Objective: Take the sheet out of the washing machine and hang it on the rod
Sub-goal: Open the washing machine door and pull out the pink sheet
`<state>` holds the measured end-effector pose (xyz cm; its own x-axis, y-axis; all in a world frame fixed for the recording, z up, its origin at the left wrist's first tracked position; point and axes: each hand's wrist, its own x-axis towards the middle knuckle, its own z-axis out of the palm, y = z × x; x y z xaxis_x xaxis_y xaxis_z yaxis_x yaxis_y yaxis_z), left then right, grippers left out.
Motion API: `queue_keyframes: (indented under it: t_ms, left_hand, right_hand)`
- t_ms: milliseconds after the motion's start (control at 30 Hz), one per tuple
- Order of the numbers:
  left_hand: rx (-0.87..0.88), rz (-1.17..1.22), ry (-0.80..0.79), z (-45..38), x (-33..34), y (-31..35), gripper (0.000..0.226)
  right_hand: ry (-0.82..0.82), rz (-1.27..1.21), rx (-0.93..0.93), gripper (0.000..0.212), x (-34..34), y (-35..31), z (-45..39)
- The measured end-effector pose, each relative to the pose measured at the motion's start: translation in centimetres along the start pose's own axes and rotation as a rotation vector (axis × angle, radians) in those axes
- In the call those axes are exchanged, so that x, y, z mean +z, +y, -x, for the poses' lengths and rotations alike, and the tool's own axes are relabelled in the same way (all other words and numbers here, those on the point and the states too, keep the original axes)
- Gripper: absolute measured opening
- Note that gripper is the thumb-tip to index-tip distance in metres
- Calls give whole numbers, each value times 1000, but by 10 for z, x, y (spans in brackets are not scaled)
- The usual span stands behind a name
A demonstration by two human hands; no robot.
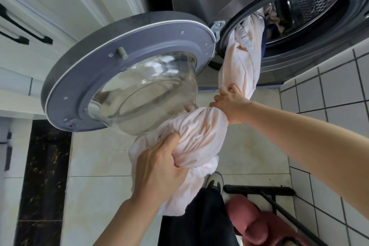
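The left hand (pixel 159 163) is reached forward from the lower left, its fingers curled deep into a bunched fold of the pale pink sheet (pixel 199 136), which is clenched tightly. The right arm is stretched in from the right edge, and the right hand (pixel 229 100) is closed around the sheet higher up, where the cloth is gathered into a thick rope. Between the two grips the sheet is bulged into a rounded wad; below the left hand a loose end is hung toward the tiled floor (pixel 95 185). Above the right hand the sheet is drawn up over the rim of the washing machine (pixel 299 66) and into the drum (pixel 311 4). The round glass door (pixel 127 78) is swung open to the left, just beside the wad
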<state>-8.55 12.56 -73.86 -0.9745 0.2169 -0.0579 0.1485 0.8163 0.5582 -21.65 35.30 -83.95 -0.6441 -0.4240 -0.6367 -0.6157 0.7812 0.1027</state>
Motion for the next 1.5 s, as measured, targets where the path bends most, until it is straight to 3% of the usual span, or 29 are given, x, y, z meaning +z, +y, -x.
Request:
queue_keyframes:
  t_ms: [67,133,200,300,400,600,1000,1133,1233,1333,1400,1500]
  left_hand:
    - [-44,-4,-20,1,-2,-2,49]
    - [-69,7,-50,2,-6,-4,55]
    - [-82,-8,-84,3,-9,-3,62]
    - [-121,-18,-83,1,-18,4,51]
    - [-152,1,-94,-5,-35,14,31]
    - [-211,-18,-138,0,-79,33,35]
    - [-176,9,-165,23,-190,73,35]
    - [-128,-35,-208,19,-227,85,48]
    - [-108,-64,-260,16,-253,91,84]
    - [-58,-33,-273,16,-280,103,112]
    - [-27,-13,-247,17,-294,115,114]
    - [52,10,-184,16,-308,139,111]
  right_hand:
    - [120,-30,-35,34,4,3,9]
    - [231,-72,-82,29,9,12,18]
    - [157,-105,-57,28,8,19,32]
    - [12,-54,-1,33,2,27,60]
    - [14,-89,19,43,-18,31,94]
    - [91,-117,67,69,-56,27,160]
    - [225,-215,102,46,-165,3,275]
    - [354,-328,150,67,-202,1,313]
    - [503,-438,187,46,-234,-4,347]
    - [482,-499,406,40,-257,-2,370]
    - [519,-593,507,40,-268,-2,378]
    - [586,-660,509,41,-284,-16,382]
